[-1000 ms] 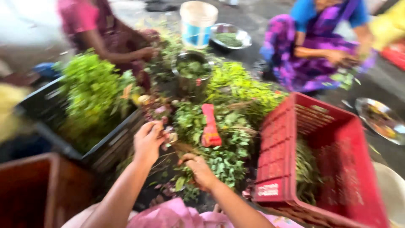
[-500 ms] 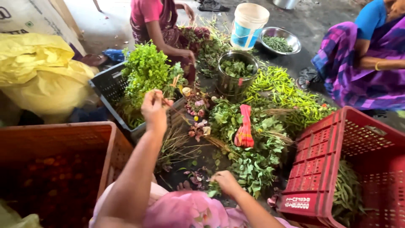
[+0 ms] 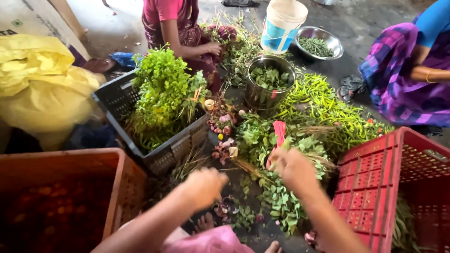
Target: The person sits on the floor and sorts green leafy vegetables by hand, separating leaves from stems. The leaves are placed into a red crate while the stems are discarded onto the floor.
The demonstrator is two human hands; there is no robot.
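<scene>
Since the earlier frame, both hands have shifted: the left hand (image 3: 205, 186), which was raised near the dark plastic crate of leafy green herbs (image 3: 123, 104), has dropped low and close to the body, while the right hand (image 3: 291, 167) has moved up from the near edge of the heap to its middle. Motion blur covers both. The left hand looks curled into a loose fist over scattered stems and small purple shallots (image 3: 224, 122); I cannot tell whether it holds anything. The right hand's fingers are bunched on a sprig of green leaves from the loose pile of leafy greens on the floor (image 3: 281, 201), just beside a red plastic strip (image 3: 279, 131) lying on that pile. A red plastic slatted crate (image 3: 375, 187) stands to the right, an orange-brown plastic crate (image 3: 126, 178) to the left. Further off are a steel pot of leaves (image 3: 262, 98), a heap of green chillies (image 3: 328, 107), a white plastic bucket (image 3: 283, 23), and two other seated people.
</scene>
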